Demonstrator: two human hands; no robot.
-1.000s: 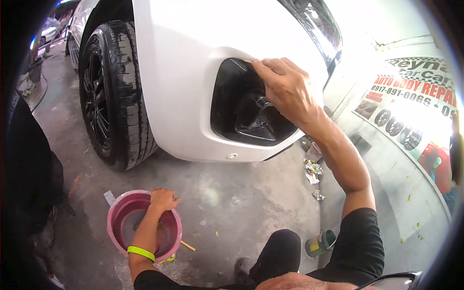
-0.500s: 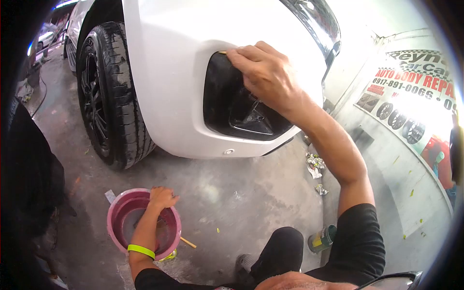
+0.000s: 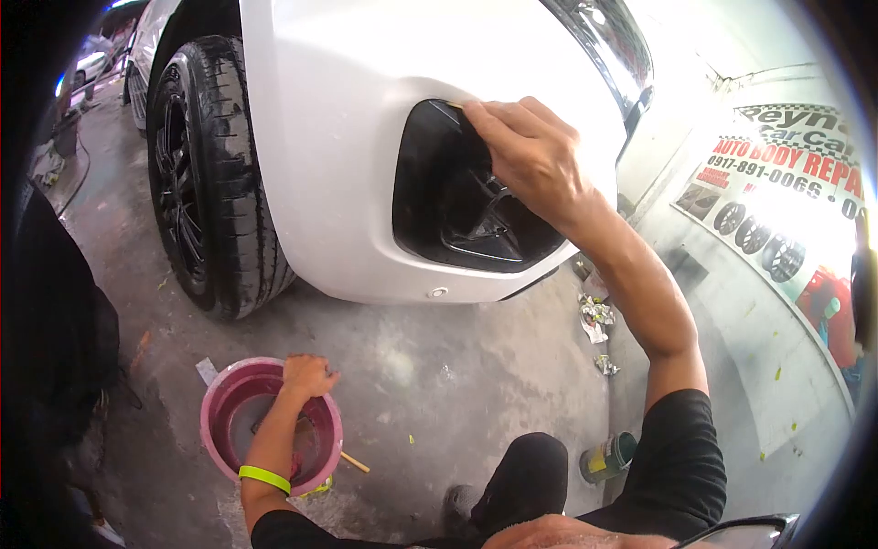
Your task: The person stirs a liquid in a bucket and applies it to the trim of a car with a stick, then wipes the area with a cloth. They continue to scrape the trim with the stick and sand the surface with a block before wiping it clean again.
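Note:
The white car bumper (image 3: pixel 338 201) fills the upper middle, with a black fog-light recess (image 3: pixel 430 183) in its corner. My right hand (image 3: pixel 535 156) is at the upper edge of that recess, thumb and fingers pinched together. A sliver of a thin yellowish piece (image 3: pixel 455 104) shows at the fingertips, against the seam between white and black; the rest is hidden by the fingers. Low on the left stands a pink bucket (image 3: pixel 212 430) with a little liquid inside. My left hand (image 3: pixel 311 376) is closed over its far rim, the forearm crossing above the opening.
A black front tire (image 3: pixel 224 183) stands left of the bumper. A wooden stick (image 3: pixel 355 462) pokes out beside the bucket. By the right wall are a dark green can (image 3: pixel 608 457), crumpled paper (image 3: pixel 596 316) and a printed banner (image 3: pixel 777 174). Dark clothing (image 3: pixel 64 329) shows at far left.
My right hand has slid a little to the right along the recess's upper edge with the yellowish piece. My left hand stays on the bucket rim. The view has shifted slightly.

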